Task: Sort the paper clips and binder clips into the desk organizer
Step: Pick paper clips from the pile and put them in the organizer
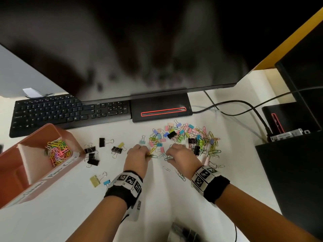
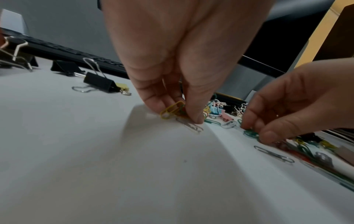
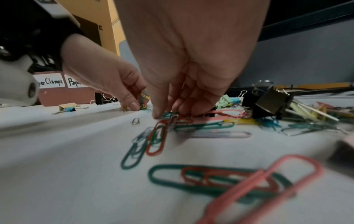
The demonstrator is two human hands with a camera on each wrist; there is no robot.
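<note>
the pink desk organizer sat at the left of the head view on the white surface. one box in it held a heap of bright paper clips; the box next to it looked bare. its front labels read "paper clamps" and one starting "pape". the left hand pinched a small bunch of clips, a yellow paper clip on top, its long side slanting up to the right in the left wrist view. the right hand had curled fingertips pressing on a green clip; i cannot tell if it held it. the mixed pile of clips lay in the middle, just past both hands. black binder clips lay near the organizer.
</note>
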